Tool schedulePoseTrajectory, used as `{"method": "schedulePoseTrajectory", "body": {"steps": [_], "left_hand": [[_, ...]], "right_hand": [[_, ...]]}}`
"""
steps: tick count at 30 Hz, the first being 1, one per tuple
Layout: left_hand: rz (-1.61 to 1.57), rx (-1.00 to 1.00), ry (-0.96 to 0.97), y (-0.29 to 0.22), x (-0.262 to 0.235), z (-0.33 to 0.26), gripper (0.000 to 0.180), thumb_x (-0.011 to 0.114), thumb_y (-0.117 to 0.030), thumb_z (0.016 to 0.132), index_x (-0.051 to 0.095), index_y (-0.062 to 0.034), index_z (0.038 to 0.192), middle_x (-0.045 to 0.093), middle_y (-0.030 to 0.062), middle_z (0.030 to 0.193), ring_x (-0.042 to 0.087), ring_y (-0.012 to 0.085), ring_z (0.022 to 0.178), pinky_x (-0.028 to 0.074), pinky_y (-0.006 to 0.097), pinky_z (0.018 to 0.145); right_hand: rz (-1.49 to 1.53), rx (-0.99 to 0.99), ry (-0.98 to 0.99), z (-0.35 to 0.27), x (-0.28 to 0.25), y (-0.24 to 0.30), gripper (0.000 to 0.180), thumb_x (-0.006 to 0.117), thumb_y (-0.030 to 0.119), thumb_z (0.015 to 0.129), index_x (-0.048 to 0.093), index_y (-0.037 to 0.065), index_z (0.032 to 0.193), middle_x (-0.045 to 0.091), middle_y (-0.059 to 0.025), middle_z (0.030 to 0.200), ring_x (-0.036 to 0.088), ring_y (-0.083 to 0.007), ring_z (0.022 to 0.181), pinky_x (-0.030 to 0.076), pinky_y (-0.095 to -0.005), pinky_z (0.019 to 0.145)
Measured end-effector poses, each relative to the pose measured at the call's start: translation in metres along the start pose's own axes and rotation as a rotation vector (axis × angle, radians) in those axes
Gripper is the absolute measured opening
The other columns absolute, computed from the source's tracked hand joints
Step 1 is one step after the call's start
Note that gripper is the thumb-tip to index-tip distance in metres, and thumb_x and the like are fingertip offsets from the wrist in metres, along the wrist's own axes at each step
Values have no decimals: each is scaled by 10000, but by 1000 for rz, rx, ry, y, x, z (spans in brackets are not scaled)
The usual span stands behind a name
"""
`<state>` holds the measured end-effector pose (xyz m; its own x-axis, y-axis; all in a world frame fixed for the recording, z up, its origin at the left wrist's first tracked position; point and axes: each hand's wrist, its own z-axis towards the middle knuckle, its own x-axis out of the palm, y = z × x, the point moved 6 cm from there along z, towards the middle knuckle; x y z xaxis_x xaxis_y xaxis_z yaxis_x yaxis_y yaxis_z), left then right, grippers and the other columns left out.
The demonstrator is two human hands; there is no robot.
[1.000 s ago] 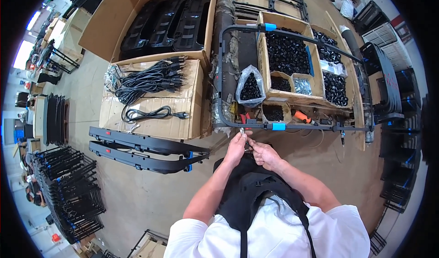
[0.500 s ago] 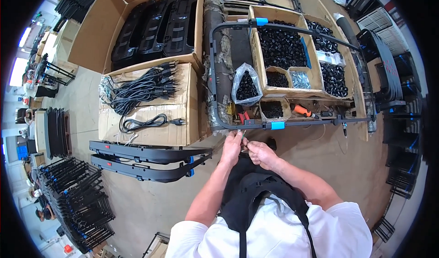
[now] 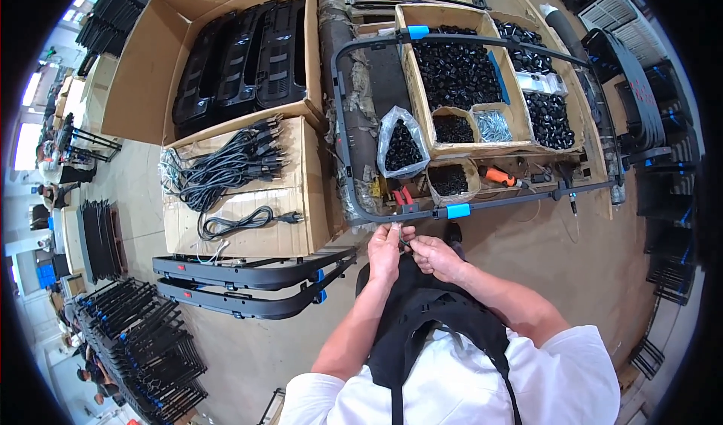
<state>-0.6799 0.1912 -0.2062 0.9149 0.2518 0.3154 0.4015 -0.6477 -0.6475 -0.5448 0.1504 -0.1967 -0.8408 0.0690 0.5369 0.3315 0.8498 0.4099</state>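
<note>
Head view: we note the left hand [image 3: 385, 246] and right hand [image 3: 431, 253] meeting just below the near rail of a dark metal frame [image 3: 392, 215], which lies across the workbench. Both sets of fingers are pinched on a small dark part [image 3: 405, 240] held between the hands; its kind is too small to tell. A blue clip [image 3: 458, 211] sits on the rail just right of the hands. Beyond the rail we record a clear bag of black pieces [image 3: 403, 148], an orange-handled tool [image 3: 499, 176] and cardboard bins of black parts [image 3: 456, 75]. To the left, black power cables [image 3: 226, 170] lie on a flat carton.
</note>
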Motion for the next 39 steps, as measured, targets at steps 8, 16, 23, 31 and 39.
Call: {"method": "schedulePoseTrajectory", "body": {"steps": [8,16,23,31,39], "left_hand": [[224,100,60,-10,-1,-2,321,524,-254,1144,625,15,1286,755,107,1194,698,180,1074,542,324,945],[252,53,290,46,-50,-24,543,522,-214,1075,480,-8,1575,558,137,1524,499,229,1422,352,348,1218],[702,301,337,33,-39,-49,287,529,-272,1134,678,-28,1153,656,106,937,656,208,884,538,370,844],[629,308,195,27,-47,-48,332,485,-298,1147,711,-54,1146,549,-8,796,516,104,727,449,296,683],[241,47,226,41,-53,-48,330,466,-285,1161,688,-52,1236,549,-38,822,489,66,735,420,245,670]], "right_hand": [[104,-34,30,7,3,5,222,531,310,1145,605,102,1120,415,91,722,349,-41,588,309,-228,527],[279,-91,41,33,33,23,228,526,277,1149,589,60,1120,497,20,803,447,-107,703,401,-272,641],[-808,-184,-207,19,30,61,346,569,308,1081,690,-16,1072,756,-151,984,731,-273,913,567,-424,836],[-1574,-491,-311,17,41,174,382,694,396,974,791,27,964,723,-175,868,679,-372,825,536,-475,814],[-924,-273,19,91,27,154,289,712,334,1001,794,65,934,706,-23,786,614,-107,716,486,-308,647]]}}
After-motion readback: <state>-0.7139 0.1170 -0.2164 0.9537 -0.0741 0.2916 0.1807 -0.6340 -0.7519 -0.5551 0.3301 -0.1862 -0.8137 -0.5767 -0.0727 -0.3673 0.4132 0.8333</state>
